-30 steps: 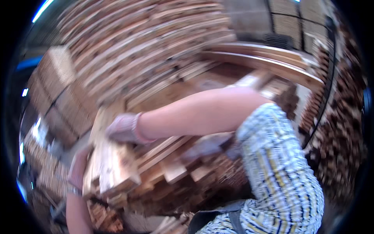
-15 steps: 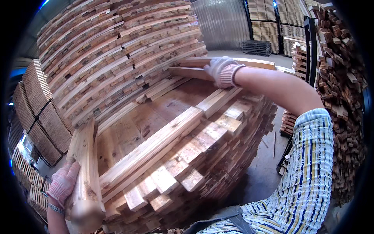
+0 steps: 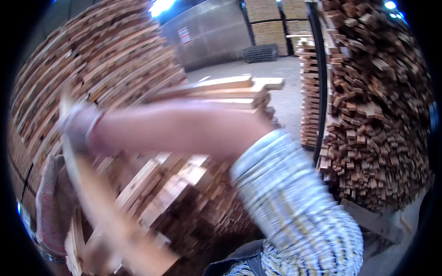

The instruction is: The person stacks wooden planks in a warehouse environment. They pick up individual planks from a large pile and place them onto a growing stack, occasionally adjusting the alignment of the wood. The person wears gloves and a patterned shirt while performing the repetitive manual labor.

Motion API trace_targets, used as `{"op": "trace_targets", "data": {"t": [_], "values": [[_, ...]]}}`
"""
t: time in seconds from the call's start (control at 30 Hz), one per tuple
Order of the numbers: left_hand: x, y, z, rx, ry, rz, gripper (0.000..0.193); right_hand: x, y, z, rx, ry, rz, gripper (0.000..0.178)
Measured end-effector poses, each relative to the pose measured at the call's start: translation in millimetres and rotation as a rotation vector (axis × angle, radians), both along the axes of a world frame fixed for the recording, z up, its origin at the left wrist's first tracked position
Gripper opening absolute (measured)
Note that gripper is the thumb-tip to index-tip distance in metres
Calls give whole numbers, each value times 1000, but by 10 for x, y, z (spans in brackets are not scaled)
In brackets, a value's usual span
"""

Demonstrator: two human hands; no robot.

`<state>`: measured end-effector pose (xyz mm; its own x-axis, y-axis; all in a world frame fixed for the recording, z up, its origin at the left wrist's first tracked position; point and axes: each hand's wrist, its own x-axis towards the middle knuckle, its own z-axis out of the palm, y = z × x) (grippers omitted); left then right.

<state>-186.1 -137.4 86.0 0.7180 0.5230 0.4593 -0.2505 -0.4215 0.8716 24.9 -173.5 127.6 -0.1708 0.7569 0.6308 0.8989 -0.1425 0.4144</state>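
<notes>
Stacked timber (image 3: 108, 53) surrounds us; right hand (image 3: 81, 128) grips a board (image 3: 108, 207), left hand (image 3: 49, 207) we can't tell; slack grip could drop it

Grey wall (image 3: 216, 34) stood across the upper middle, a small red-and-white sign (image 3: 184, 35) on it. Bright bluish-white light (image 3: 162, 6) glared at the top edge; smaller lights (image 3: 390, 5) upper right. Pale grey floor (image 3: 289, 69) ran below the wall — low dark rack (image 3: 260, 53) there. Strapped timber bundles (image 3: 266, 34) rose beyond. Dark upright post (image 3: 322, 78) right of centre — dense woodpile (image 3: 368, 138) filled the right.
</notes>
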Motion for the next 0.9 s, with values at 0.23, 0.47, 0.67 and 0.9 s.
{"op": "trace_targets", "data": {"t": [0.23, 0.47, 0.67, 0.9], "values": [[-37, 256, -240, -185, 10, 126, 37, 46, 18, -398, -112, 565, 339, 51], [-1283, 760, -19, 393, 455, 884, 47, 1500, -1270, -628, -516, 184, -640, 59], [-1735, 1147, -228, 677, 1058, 988, 59, 1785, -1006, -830, -530, 161, -1019, 71], [-2287, 1078, -49, 978, 959, 614, 42, 1687, -896, -800, -458, 197, -831, 55]]}}
